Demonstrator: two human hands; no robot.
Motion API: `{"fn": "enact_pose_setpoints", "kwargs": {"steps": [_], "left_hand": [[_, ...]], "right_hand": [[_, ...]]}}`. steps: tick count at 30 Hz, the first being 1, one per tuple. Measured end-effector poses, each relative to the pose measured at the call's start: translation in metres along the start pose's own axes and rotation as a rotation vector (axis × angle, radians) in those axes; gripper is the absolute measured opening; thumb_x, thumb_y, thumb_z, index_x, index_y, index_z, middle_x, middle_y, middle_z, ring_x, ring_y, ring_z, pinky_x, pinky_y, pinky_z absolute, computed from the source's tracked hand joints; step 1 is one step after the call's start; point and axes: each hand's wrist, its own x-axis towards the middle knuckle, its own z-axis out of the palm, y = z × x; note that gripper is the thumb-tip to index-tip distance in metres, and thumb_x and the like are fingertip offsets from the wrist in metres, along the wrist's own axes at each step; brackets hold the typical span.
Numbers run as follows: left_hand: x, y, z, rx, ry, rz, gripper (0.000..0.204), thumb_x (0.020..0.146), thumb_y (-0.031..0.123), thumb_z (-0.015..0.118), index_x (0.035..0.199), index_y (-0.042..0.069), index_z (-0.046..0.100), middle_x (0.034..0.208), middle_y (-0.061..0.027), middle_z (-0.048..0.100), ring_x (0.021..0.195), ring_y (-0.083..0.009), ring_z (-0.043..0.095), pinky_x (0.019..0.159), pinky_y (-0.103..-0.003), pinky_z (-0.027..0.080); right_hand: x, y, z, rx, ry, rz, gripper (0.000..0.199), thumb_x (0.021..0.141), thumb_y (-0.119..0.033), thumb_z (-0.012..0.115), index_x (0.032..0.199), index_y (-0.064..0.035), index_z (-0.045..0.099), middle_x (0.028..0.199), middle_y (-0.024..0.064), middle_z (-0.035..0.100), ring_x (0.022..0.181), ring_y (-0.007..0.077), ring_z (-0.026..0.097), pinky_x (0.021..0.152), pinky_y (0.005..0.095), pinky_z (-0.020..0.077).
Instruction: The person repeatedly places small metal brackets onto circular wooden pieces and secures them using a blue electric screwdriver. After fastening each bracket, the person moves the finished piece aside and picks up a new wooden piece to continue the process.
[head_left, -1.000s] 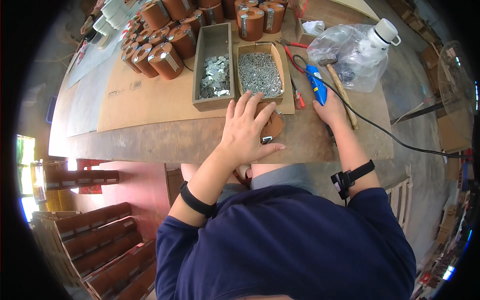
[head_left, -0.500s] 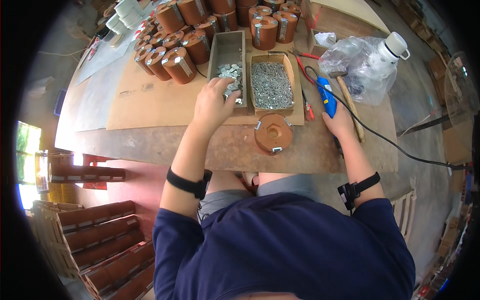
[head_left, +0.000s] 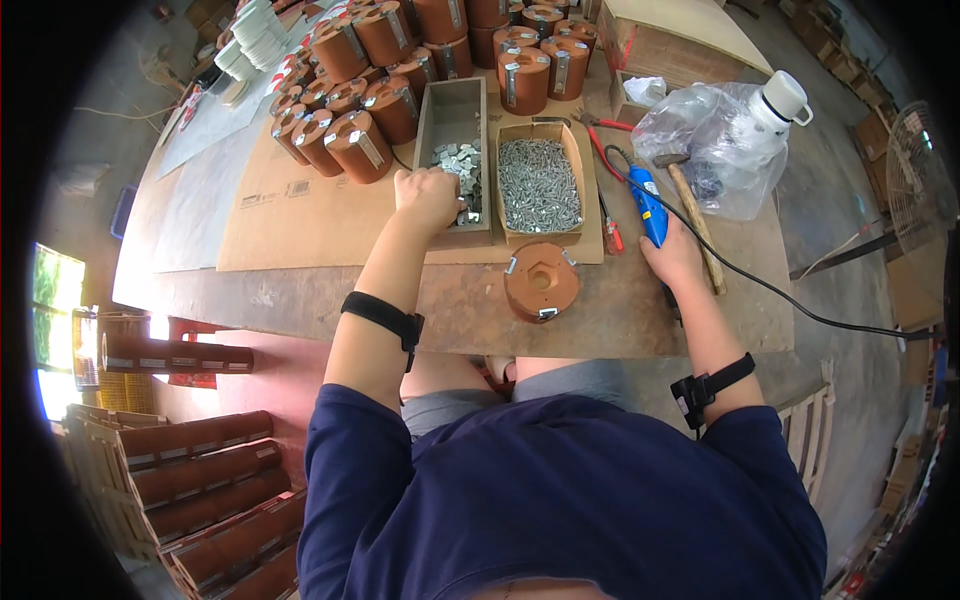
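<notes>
My left hand (head_left: 428,198) is at the near left side of a long grey wooden tray (head_left: 455,95). Its fingers are curled closed over small silvery metal clips (head_left: 458,160) inside; what is between the fingertips is hidden. My right hand (head_left: 675,255) grips a blue corded electric screwdriver (head_left: 646,205) above the table. Between my hands, near the table's front edge, stands a round brown block (head_left: 541,285) with a central recess and metal clips on its rim. Beyond it, a cardboard box (head_left: 540,237) holds many silvery screws (head_left: 540,185).
Many brown cylinders (head_left: 358,147) are stacked at the back. Right of the screw box lie red-handled pliers (head_left: 608,124), a red screwdriver (head_left: 613,238) and a hammer (head_left: 695,220). A plastic bag (head_left: 735,150) and white flask (head_left: 783,97) stand farther right. A black cord (head_left: 770,280) crosses the table's right side.
My left hand has lowered to the metal clips, and its spread fingers have curled closed. My right hand still holds the electric screwdriver. The view has shifted slightly.
</notes>
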Motion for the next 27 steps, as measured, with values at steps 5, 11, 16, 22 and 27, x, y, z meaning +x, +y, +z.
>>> {"fn": "enact_pose_setpoints", "kwargs": {"steps": [5, 11, 16, 22, 27], "left_hand": [[-0.003, -0.005, 0.001, -0.155, 0.065, -0.046, 0.014, 0.072, 0.028, 0.063, 0.078, 0.015, 0.063, 0.081, -0.0037, 0.062, 0.085, -0.0203, 0.056, 0.076, -0.036, 0.034], [-0.010, -0.014, -0.001, -0.357, 0.118, -0.067, 0.011, 0.073, 0.020, 0.059, 0.079, 0.013, 0.065, 0.079, -0.0076, 0.064, 0.079, -0.0240, 0.059, 0.074, -0.036, 0.040], [-0.030, -0.011, -0.009, -0.657, 0.197, -0.033, 0.011, 0.072, 0.015, 0.061, 0.080, 0.009, 0.065, 0.074, -0.0083, 0.064, 0.069, -0.0220, 0.060, 0.064, -0.032, 0.046], [-0.074, 0.008, -0.018, -1.308, 0.091, 0.016, 0.018, 0.079, 0.005, 0.059, 0.095, -0.003, 0.060, 0.077, -0.0030, 0.061, 0.073, -0.0065, 0.056, 0.065, -0.020, 0.045], [-0.109, 0.038, -0.035, -1.356, 0.185, 0.065, 0.017, 0.075, 0.001, 0.063, 0.092, -0.003, 0.061, 0.080, -0.0042, 0.062, 0.077, -0.0081, 0.056, 0.070, -0.022, 0.046]], "right_hand": [[-0.001, -0.003, -0.001, 0.042, 0.008, 0.019, 0.062, 0.071, -0.030, 0.060, 0.122, -0.0055, 0.036, 0.109, 0.0229, 0.052, 0.098, 0.0362, 0.052, 0.084, 0.0421, 0.0409], [0.000, 0.000, 0.001, 0.006, 0.004, -0.009, 0.066, 0.072, -0.032, 0.059, 0.125, -0.0043, 0.031, 0.106, 0.0224, 0.054, 0.096, 0.0354, 0.053, 0.082, 0.0426, 0.0428], [-0.001, -0.002, -0.003, 0.011, -0.028, 0.018, 0.065, 0.072, -0.033, 0.059, 0.124, -0.0038, 0.033, 0.108, 0.0215, 0.053, 0.097, 0.0351, 0.053, 0.083, 0.0421, 0.0425], [0.002, 0.005, 0.007, 0.018, 0.064, -0.050, 0.065, 0.071, -0.033, 0.060, 0.123, -0.0038, 0.035, 0.107, 0.0219, 0.054, 0.097, 0.0349, 0.053, 0.083, 0.0420, 0.0425], [0.002, 0.007, 0.006, 0.039, 0.037, -0.037, 0.066, 0.071, -0.032, 0.060, 0.124, -0.0045, 0.034, 0.105, 0.0227, 0.054, 0.095, 0.0355, 0.054, 0.081, 0.0428, 0.0430]]}}
